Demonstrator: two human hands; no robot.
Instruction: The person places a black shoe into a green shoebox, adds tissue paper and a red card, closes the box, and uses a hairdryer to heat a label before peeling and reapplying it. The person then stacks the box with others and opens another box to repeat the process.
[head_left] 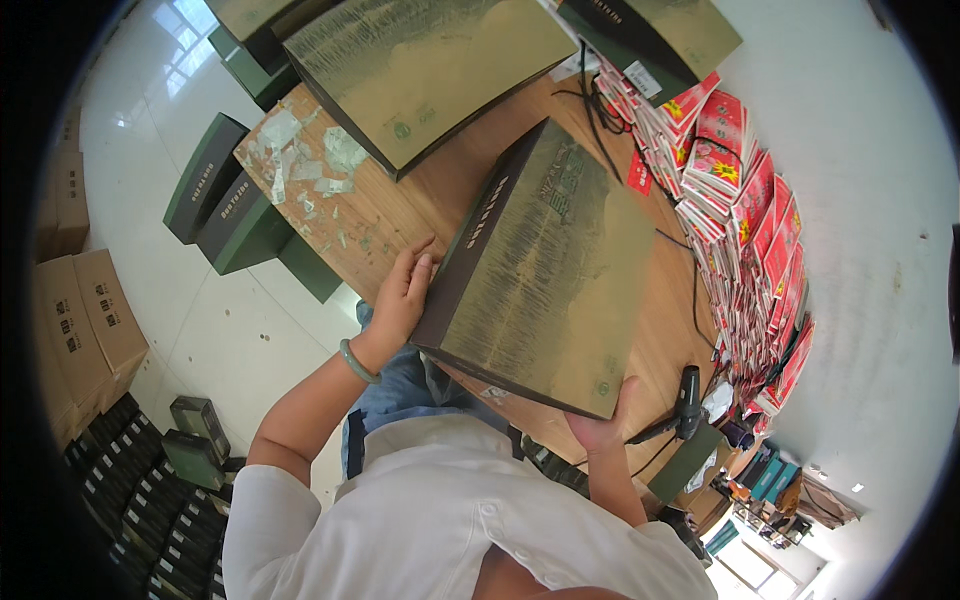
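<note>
pale lettering (486,212) (one row) on the gold box (545,280), dark print (67,325) on cartons (120,345)

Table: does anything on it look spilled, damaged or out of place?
Yes. Torn whitish scraps litter the left corner of the table; their material is unclear. Along its right side, red packets slump untidily, tilted at mixed angles. The held box shows no obvious damage.

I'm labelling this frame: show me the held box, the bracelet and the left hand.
Held box (545,280), head view: upward gold face.
Bracelet (355,366), head view: its band.
Left hand (401,297), head view: its middle.
</note>
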